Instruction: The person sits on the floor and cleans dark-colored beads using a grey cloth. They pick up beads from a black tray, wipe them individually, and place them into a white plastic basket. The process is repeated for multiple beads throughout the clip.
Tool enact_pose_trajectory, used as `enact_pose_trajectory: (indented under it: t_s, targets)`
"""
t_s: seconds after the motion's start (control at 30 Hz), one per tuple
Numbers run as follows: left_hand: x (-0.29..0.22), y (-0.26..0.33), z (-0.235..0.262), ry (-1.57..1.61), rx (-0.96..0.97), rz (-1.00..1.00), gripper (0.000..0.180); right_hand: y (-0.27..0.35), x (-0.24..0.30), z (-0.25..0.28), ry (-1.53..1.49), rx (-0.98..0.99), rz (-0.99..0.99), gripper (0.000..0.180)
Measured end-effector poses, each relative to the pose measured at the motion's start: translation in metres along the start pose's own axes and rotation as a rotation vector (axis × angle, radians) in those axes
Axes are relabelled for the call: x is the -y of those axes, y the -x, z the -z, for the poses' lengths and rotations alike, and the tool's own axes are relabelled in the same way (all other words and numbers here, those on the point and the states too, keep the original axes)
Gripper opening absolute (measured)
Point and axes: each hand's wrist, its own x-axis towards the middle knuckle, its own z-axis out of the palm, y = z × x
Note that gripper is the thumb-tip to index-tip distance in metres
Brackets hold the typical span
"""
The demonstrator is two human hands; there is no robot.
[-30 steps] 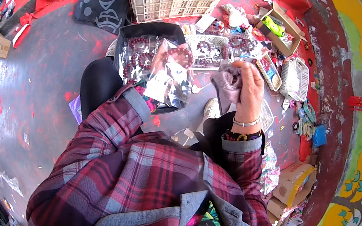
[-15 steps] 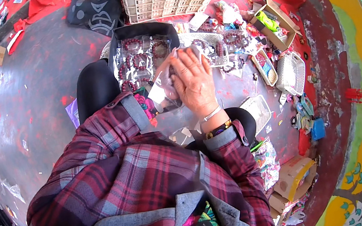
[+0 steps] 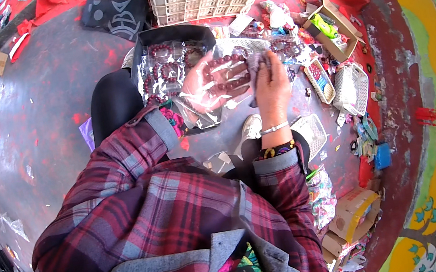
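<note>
My left hand [image 3: 200, 89] lies palm up, fingers stretched to the right. It holds a dark red bead bracelet [image 3: 226, 60] across its fingers, with clear plastic [image 3: 195, 108] over the palm. Close beside those fingertips, my right hand [image 3: 271, 83] pinches a grey-purple cloth [image 3: 256, 65]. Just behind my left hand, a black open box [image 3: 201, 33] holds several dark red bead bracelets [image 3: 160, 70] in clear bags. A white plastic basket [image 3: 240, 44] stands behind my hands, partly hidden by them.
A large cream crate [image 3: 206, 1] and a black bag [image 3: 114, 11] sit at the back. To the right are a cardboard box [image 3: 350, 40], a basket of coloured beads [image 3: 320, 83] and white baskets [image 3: 351, 90]. My knee [image 3: 116, 101] is beside the black box.
My right hand has lifted off my left palm and moved right with the cloth. The bead bracelet on my left fingers is now uncovered.
</note>
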Motion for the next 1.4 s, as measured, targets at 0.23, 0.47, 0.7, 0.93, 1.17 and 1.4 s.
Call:
enact_pose_trajectory:
  t_s: [0.23, 0.47, 0.7, 0.93, 1.17, 1.4]
  targets:
    - [-0.088, 0.001, 0.033, -0.215, -0.002, -0.433, 0.077, 0.001, -0.027, 0.018, -0.624, -0.016, -0.448, 0.023]
    - [-0.156, 0.059, 0.101, -0.189, -0.292, -0.689, 0.062, 0.005, -0.015, 0.021, -0.671, 0.065, -0.499, 0.022]
    - [-0.137, 0.070, 0.152, -0.184, -0.662, -0.510, 0.041, 0.005, 0.001, 0.011, -0.653, 0.198, -0.515, 0.025]
    - [-0.101, 0.050, 0.182, -0.302, -0.657, -0.277, 0.044, 0.004, 0.004, 0.003, -0.536, 0.254, -0.483, 0.025]
    - [-0.090, 0.040, 0.190, -0.337, -0.748, -0.201, 0.035, 0.002, -0.002, 0.001, -0.441, 0.259, -0.380, 0.025]
    - [-0.086, 0.017, 0.181, -0.579, -0.885, -0.125, 0.045, 0.000, 0.017, 0.006, -0.447, 0.305, -0.389, 0.026]
